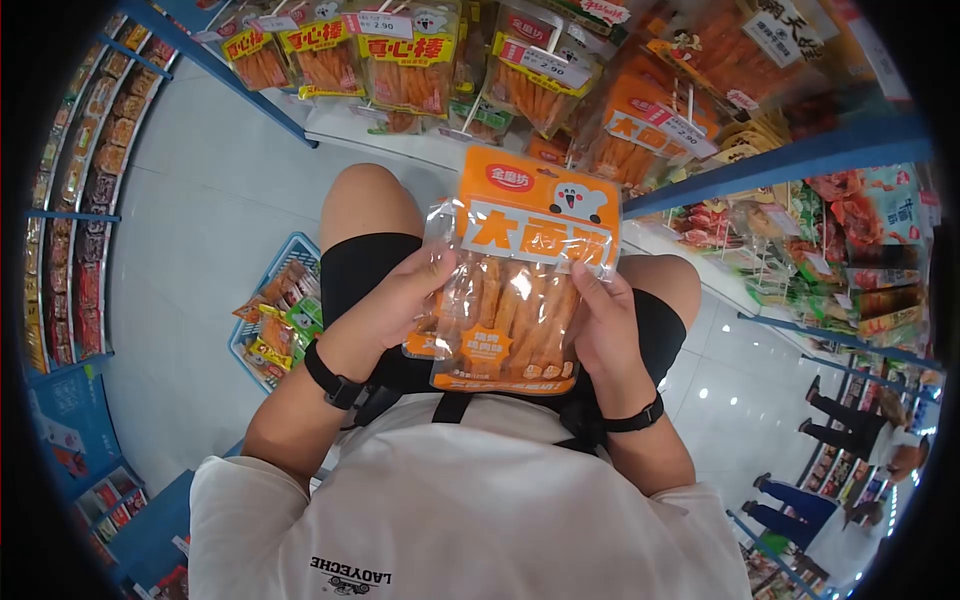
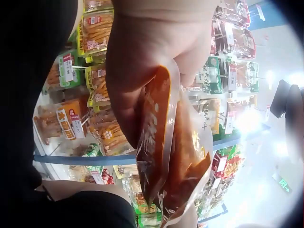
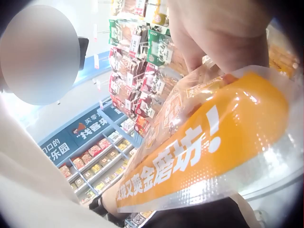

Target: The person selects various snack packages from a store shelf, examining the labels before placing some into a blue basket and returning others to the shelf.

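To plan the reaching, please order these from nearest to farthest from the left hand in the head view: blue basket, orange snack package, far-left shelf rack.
1. Orange snack package: held by the left hand.
2. Blue basket: on the floor, left side.
3. Far-left shelf rack: beyond the basket.

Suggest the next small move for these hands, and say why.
Probably ease the right hand off the orange packet, so the left hand could carry it toward the blue basket. Both hands grip the packet above the lap, thumbs on its front; the basket sits on the floor at the left hand's side and holds other snack packets.
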`<state>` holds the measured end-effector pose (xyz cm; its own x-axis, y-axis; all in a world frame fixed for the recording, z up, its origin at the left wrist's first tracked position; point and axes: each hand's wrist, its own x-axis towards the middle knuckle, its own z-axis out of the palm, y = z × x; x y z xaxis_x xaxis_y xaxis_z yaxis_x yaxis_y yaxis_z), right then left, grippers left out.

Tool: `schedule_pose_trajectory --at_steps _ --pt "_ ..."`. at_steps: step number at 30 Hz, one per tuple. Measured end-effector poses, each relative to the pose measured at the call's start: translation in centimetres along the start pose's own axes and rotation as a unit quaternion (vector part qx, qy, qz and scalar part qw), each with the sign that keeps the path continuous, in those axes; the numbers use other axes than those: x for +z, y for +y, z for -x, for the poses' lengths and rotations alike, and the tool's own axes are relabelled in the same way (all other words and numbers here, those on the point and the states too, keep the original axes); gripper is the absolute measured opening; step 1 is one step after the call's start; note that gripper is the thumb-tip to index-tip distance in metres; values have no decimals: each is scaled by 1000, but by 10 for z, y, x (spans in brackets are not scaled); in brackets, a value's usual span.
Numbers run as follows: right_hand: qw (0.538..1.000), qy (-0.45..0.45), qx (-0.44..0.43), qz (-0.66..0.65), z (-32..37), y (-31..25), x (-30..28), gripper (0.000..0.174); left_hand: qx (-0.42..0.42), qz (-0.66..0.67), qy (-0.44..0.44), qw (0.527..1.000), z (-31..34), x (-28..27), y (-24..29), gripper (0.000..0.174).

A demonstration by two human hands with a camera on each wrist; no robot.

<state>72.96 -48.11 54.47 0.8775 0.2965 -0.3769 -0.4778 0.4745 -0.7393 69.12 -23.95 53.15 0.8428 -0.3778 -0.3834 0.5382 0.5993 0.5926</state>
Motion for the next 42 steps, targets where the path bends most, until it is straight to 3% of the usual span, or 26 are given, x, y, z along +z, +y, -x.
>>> schedule_pose_trajectory --at_steps 3,4,8,11,12,15,16,17,18,19,20,21,23,25,30,33,37,41,42 --pt "999 50 -10 18 1 -5 -5 28 65 15 -15 998 -3 -4 -11 67" --pt "998 54 -21 23 1 -8 -6 33 39 -1 -12 999 -5 -13 -13 76" --pt "996 67 30 -42 6 -20 -12 28 -17 -17 16 1000 -2 -27 -20 73" --pt "994 82 54 -49 6 -24 -18 31 -20 13 55 998 1 -16 -16 68" --pt "994 72 61 -53 7 -25 -24 33 10 42 11 999 -10 -43 -39 63" --pt "987 50 77 -129 9 -28 -31 43 0 94 54 994 -11 -44 -32 34" --pt "982 6 67 -175 13 -28 -40 39 5 134 114 984 -10 -47 -36 30" --pt "974 -37 57 -218 19 -26 -51 36 -21 196 55 979 -11 -67 -41 42" --pt "936 -187 49 -295 14 -21 -53 26 -17 194 109 975 -14 -50 -32 42" --pt "868 -333 47 -364 2 -19 -57 20 -32 195 98 975 -13 -45 -26 42" --pt "840 -374 55 -389 -2 -21 -50 19 -54 188 121 973 -14 -54 -29 41" --pt "805 -415 62 -419 -2 -24 -38 18 -52 159 201 965 -15 -42 -28 35" --pt "790 -420 52 -444 -2 -23 -25 14 -29 157 80 984 -16 -40 -26 27" --pt "741 -530 64 -407 -9 -17 -21 14 -24 153 22 988 -16 -47 -29 35" --pt "746 -531 70 -396 -4 -5 -18 28 -31 157 16 987 -20 -55 -35 35" --pt "771 -478 88 -412 5 -9 -18 42 -41 118 93 988 -23 -42 -31 30" --pt "783 -456 102 -411 6 -14 -22 43 -50 113 127 984 -25 -47 -36 31" --pt "788 -464 60 -400 5 -7 -30 43 -46 110 143 983 -26 -46 -36 35" --pt "810 -443 56 -380 6 -9 -31 41 -43 110 151 981 -26 -46 -36 36"
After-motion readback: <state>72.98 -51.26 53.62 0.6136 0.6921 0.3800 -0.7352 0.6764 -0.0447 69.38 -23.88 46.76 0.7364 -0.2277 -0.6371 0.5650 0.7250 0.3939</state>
